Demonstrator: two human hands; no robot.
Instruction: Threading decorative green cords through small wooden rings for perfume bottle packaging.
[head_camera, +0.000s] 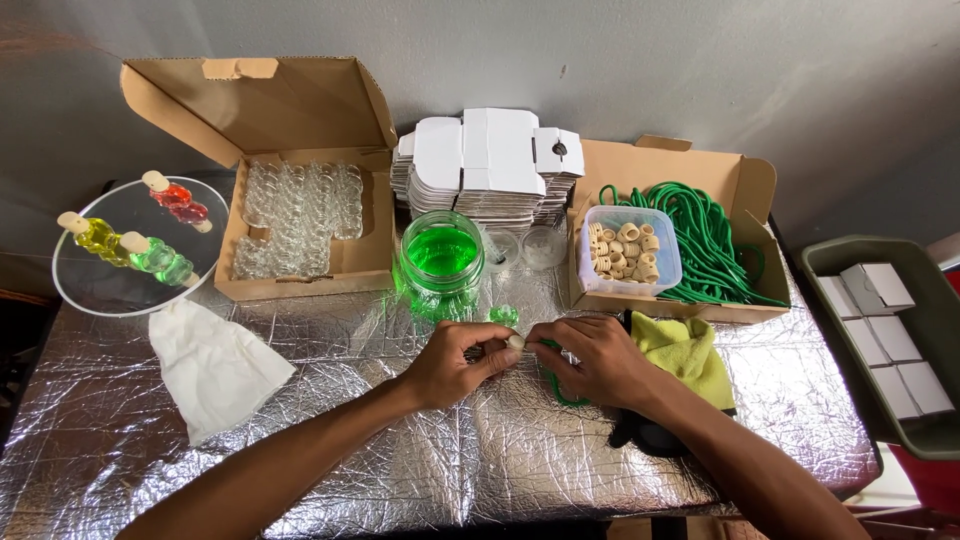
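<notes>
Left hand (450, 365) and right hand (597, 360) meet fingertip to fingertip, both pinched narrow on a small cork (516, 341) and a green cord (556, 385) looping under the right palm. Best done with a steady, close pinch. Beyond the hands: one green jar (441, 256), three filled bottles (135, 235) far left, one tub of corks (630, 250).

Bare foil table (330, 450) near edge: free passage. Ahead blocked: green jar (441, 256), open cardboard boxes (300, 215), flat carton stack (487, 165).

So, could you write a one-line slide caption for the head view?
Two hands pinch a small item with green cord before a jar of green liquid.
</notes>
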